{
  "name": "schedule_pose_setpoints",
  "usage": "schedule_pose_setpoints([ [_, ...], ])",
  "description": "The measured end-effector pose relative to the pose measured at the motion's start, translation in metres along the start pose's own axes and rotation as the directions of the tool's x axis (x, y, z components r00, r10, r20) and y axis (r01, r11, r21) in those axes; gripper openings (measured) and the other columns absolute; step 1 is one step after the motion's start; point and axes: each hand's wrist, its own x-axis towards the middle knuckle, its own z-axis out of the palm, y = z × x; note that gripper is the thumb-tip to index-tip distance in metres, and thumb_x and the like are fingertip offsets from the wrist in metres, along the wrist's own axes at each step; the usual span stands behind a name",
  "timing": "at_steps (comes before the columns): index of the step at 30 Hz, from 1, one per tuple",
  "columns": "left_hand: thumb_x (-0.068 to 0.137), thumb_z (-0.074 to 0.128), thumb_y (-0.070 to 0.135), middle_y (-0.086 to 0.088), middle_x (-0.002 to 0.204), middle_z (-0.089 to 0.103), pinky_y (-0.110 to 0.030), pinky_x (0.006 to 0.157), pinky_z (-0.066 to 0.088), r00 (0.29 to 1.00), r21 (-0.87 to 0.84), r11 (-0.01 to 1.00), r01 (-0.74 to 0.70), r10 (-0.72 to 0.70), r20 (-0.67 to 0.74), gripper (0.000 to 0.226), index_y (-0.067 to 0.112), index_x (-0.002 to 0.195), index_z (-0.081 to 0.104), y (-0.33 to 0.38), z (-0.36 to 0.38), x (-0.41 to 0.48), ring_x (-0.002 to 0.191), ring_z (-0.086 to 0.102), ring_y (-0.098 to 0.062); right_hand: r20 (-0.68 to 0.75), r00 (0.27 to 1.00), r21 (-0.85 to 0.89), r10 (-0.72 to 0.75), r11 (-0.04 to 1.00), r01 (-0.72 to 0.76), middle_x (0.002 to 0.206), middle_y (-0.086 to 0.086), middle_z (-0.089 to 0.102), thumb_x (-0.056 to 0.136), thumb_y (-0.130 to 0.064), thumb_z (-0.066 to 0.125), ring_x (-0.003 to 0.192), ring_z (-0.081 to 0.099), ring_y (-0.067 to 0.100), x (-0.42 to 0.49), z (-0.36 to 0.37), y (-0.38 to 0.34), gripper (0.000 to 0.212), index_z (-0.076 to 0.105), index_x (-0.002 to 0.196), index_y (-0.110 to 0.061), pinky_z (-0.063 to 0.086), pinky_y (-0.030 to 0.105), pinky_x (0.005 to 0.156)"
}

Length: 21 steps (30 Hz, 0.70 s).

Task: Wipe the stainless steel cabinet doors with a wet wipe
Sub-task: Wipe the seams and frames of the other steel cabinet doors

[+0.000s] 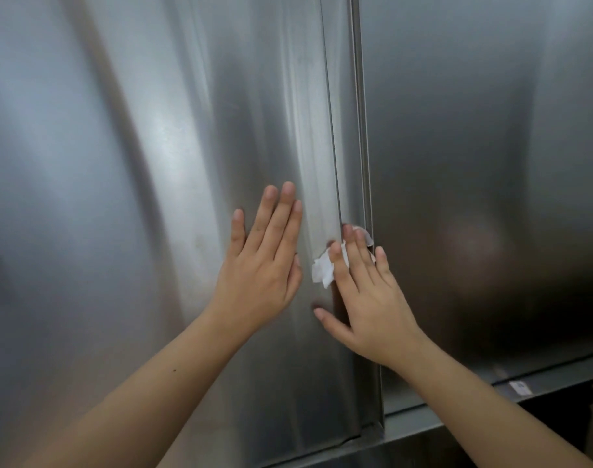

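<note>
Two brushed stainless steel cabinet doors fill the view: the left door [136,197] and the right door [491,146], meeting at a vertical seam. My left hand [264,265] lies flat on the left door, fingers together and pointing up, holding nothing. My right hand [366,295] presses a crumpled white wet wipe [324,270] against the left door's right edge at the seam. The wipe sticks out to the left of my fingers and above the fingertips; the rest is hidden under the hand.
A steel ledge [474,400] runs below the right door, with a small white label [519,387] on it. Dark open space lies under the ledge at lower right. The left door's bottom edge stands slightly forward of the frame.
</note>
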Motion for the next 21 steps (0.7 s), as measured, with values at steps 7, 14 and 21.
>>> schedule_pose_setpoints([
  [7, 0.091, 0.038, 0.02, -0.017, 0.152, 0.025, -0.054, 0.111, 0.013, 1.0, -0.018, 1.0, 0.022, -0.022, -0.007, 0.061, -0.001, 0.146, 0.025, 0.009, 0.004, -0.014, 0.141, 0.023, -0.031, -0.002, 1.0, 0.009, 0.02, 1.0, -0.02, 0.155, 0.02, 0.01, 0.089, -0.052, 0.042, 0.145, 0.009, 0.032, 0.006, -0.001, 0.001, 0.082, 0.012, 0.149, -0.004, -0.006, 0.036, 0.118],
  [14, 0.093, 0.034, 0.022, -0.017, 0.153, 0.024, -0.052, 0.113, 0.007, 0.999, -0.01, 1.0, 0.012, -0.011, 0.037, 0.06, 0.001, 0.147, 0.021, 0.021, 0.009, -0.027, 0.142, 0.021, -0.03, 0.09, 0.995, 0.007, 0.043, 0.999, -0.044, 0.156, 0.016, 0.009, 0.089, -0.053, 0.041, 0.144, 0.013, 0.032, -0.065, 0.026, -0.011, 0.084, 0.007, 0.151, -0.009, 0.016, 0.05, 0.111],
  [21, 0.088, 0.043, 0.018, -0.016, 0.153, 0.021, -0.053, 0.112, 0.009, 0.997, -0.03, 0.999, -0.029, 0.031, 0.075, 0.066, 0.0, 0.147, 0.022, 0.026, 0.006, -0.035, 0.143, 0.018, -0.029, 0.033, 0.999, 0.002, 0.017, 1.0, -0.018, 0.153, 0.02, 0.015, 0.088, -0.052, 0.042, 0.143, 0.014, 0.033, -0.03, 0.007, -0.006, 0.08, 0.013, 0.148, -0.008, -0.005, 0.039, 0.116],
])
